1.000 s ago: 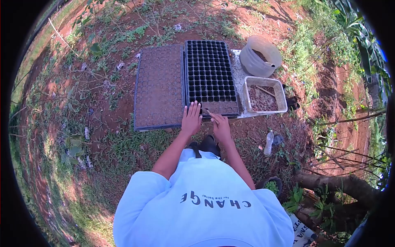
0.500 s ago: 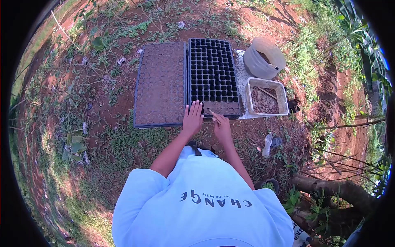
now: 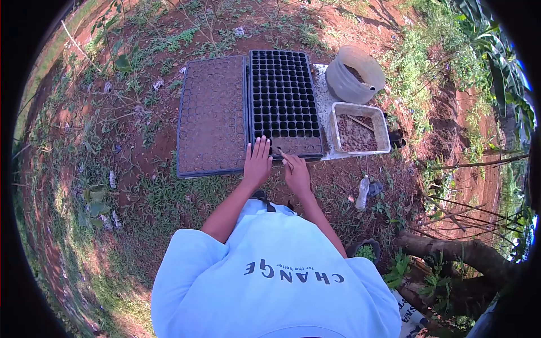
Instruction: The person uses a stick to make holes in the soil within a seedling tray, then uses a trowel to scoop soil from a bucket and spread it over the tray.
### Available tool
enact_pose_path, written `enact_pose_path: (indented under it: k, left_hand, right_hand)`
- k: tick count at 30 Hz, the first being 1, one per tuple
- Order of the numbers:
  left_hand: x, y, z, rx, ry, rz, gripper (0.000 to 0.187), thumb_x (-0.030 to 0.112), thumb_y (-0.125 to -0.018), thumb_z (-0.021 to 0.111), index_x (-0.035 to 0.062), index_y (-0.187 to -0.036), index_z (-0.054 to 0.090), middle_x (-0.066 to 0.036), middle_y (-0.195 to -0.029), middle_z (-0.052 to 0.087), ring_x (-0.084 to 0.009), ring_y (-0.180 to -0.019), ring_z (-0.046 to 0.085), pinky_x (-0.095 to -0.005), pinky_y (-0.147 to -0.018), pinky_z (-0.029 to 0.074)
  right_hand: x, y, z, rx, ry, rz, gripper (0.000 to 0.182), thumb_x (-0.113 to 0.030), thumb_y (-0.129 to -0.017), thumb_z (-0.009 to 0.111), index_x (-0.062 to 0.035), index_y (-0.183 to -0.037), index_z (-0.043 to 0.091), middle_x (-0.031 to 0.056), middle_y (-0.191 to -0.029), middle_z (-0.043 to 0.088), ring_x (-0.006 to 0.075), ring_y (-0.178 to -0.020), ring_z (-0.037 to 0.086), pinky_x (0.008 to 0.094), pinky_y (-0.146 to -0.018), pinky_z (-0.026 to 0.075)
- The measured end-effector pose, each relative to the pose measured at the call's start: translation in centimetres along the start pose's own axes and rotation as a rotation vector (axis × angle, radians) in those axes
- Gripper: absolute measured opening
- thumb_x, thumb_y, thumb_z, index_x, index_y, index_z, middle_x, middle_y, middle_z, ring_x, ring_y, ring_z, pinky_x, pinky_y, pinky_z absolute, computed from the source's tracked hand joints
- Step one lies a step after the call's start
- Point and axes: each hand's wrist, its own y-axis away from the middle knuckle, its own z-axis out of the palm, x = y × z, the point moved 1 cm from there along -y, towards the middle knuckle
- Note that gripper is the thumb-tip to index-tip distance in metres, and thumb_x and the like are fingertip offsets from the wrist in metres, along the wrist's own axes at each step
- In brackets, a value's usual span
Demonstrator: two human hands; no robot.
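A black seedling tray (image 3: 285, 93) lies before me with rows of bare cells; its nearest rows are filled with brown soil (image 3: 301, 146). My left hand (image 3: 258, 164) rests flat on the tray's near left corner, fingers stretched out. Beside it, my right hand (image 3: 296, 172) is closed around a small thin stick (image 3: 281, 152), whose tip meets the soil next to a dark open cell. The fingers hide most of the stick. Left of this tray is a second seedling tray (image 3: 211, 115), filled with soil across its cells.
To the right, a white tub (image 3: 385, 128) holds brown grains and a flat wooden strip. Behind it stands a translucent round container (image 3: 344, 84) with soil inside. A plastic bottle (image 3: 363, 192) lies on the ground at right, near a thick branch (image 3: 451, 249).
The whole view has shifted slightly, so trays and tubs appear a little further left. Both hands stay at the tray's near edge, the right still with the stick.
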Motion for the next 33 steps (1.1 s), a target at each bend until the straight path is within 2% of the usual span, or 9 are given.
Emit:
enact_pose_path:
  k: [4,6,12,16,24,33]
  left_hand:
    - [0.1,0.1,-0.2,-0.017,-0.019,-0.001,0.062,0.028,-0.095,0.044,0.0055,-0.150,0.025,-0.012,-0.158,0.022,-0.0263,-0.147,0.017,-0.0484,-0.118,0.010]
    - [0.2,-0.1,-0.4,-0.029,-0.008,-0.009,0.062,0.028,-0.095,0.044,0.0056,-0.151,0.025,-0.012,-0.158,0.021,-0.0263,-0.147,0.017,-0.0480,-0.118,0.010]
    - [0.1,0.0,-0.5,-0.013,-0.005,0.006,0.063,0.028,-0.095,0.044,0.0053,-0.150,0.025,-0.012,-0.158,0.022,-0.0265,-0.147,0.017,-0.0479,-0.118,0.010]
    - [0.2,0.0,-0.7,-0.040,-0.029,-0.005,0.063,0.031,-0.096,0.045,0.0059,-0.151,0.025,-0.011,-0.158,0.020,-0.0252,-0.147,0.015,-0.0473,-0.119,0.008]
    - [-0.1,-0.1,-0.2,-0.029,-0.018,0.008,0.064,0.029,-0.095,0.044,0.0058,-0.151,0.024,-0.012,-0.158,0.021,-0.0256,-0.147,0.016,-0.0480,-0.119,0.010]
    - [-0.2,-0.1,-0.1,-0.024,-0.021,0.007,0.064,0.030,-0.094,0.045,0.0065,-0.151,0.025,-0.011,-0.158,0.021,-0.0255,-0.147,0.017,-0.0480,-0.118,0.011]
  right_hand:
    - [-0.1,0.3,0.4,0.055,0.006,-0.001,0.026,-0.012,-0.093,0.057,-0.0062,-0.117,0.065,0.0129,-0.113,0.064,0.0318,-0.102,0.057,0.0385,-0.091,0.046]
    - [0.2,0.2,0.8,0.080,0.008,-0.022,0.027,-0.011,-0.089,0.060,-0.0051,-0.115,0.065,0.0122,-0.108,0.066,0.0320,-0.097,0.058,0.0394,-0.086,0.047]
    - [0.3,-0.2,0.9,0.098,0.011,-0.039,0.026,-0.011,-0.087,0.062,-0.0043,-0.112,0.068,0.0133,-0.102,0.068,0.0320,-0.094,0.060,0.0390,-0.085,0.049]
    - [0.2,-0.4,0.8,0.038,-0.016,0.000,0.026,-0.012,-0.089,0.061,-0.0056,-0.114,0.067,0.0131,-0.108,0.067,0.0319,-0.100,0.059,0.0391,-0.090,0.047]
    - [0.4,0.3,-0.3,0.163,-0.122,0.020,0.022,-0.009,-0.086,0.064,-0.0048,-0.106,0.071,0.0130,-0.101,0.070,0.0291,-0.095,0.062,0.0371,-0.088,0.049]
    - [0.6,0.6,-0.4,0.152,-0.086,-0.010,0.021,-0.009,-0.085,0.065,-0.0067,-0.105,0.072,0.0109,-0.098,0.071,0.0275,-0.093,0.062,0.0366,-0.086,0.050]
